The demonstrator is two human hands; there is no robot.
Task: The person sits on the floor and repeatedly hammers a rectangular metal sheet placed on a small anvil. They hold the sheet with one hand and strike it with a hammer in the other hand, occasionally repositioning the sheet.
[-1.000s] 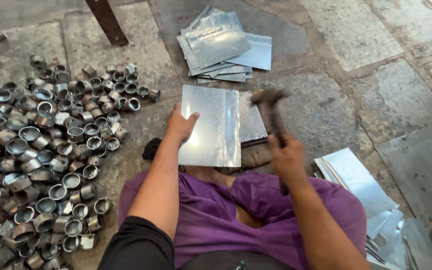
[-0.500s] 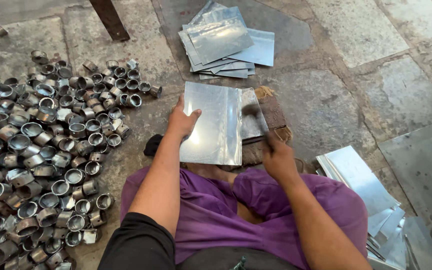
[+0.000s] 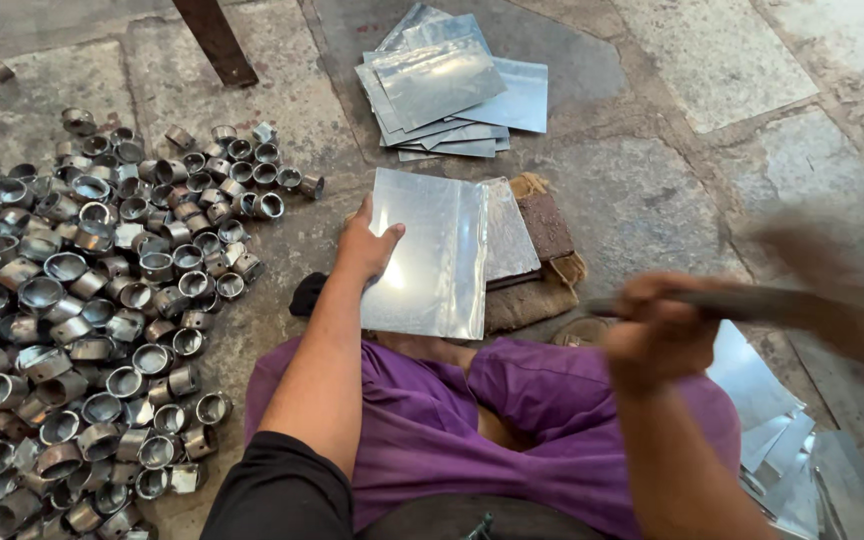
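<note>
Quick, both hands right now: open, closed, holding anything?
Left hand: open, flat on the metal sheet.
Right hand: closed around the hammer handle, motion-blurred.

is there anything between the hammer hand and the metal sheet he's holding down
Nothing visible. The right hand grips the blurred hammer off to the right of the metal sheet, with only open air and the wooden block under the sheet between them. The left hand presses the sheet's left edge.
</note>
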